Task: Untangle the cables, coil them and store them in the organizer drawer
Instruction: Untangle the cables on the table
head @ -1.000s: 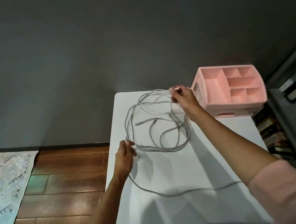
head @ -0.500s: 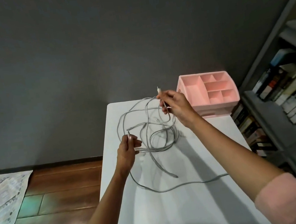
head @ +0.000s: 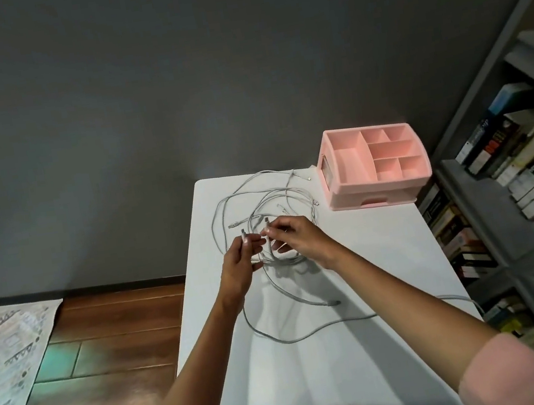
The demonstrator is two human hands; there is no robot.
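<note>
A tangle of grey cables (head: 269, 202) lies looped on the white table (head: 366, 343), with one strand trailing toward the table's right edge. My left hand (head: 241, 261) pinches a cable end with its plug pointing up. Right beside it, my right hand (head: 293, 236) pinches another plug end. Both hands hover over the near side of the tangle, almost touching each other. The pink organizer (head: 374, 165) stands at the table's far right corner, its top compartments bare and its front drawer closed.
A grey bookshelf (head: 518, 199) packed with books stands close along the table's right side. A dark wall rises behind the table. Wooden floor (head: 107, 347) and a patterned mat (head: 1, 356) lie to the left.
My right hand has come back from the far side near the organizer to meet my left hand over the tangle. The cable it carried now lies lower.
</note>
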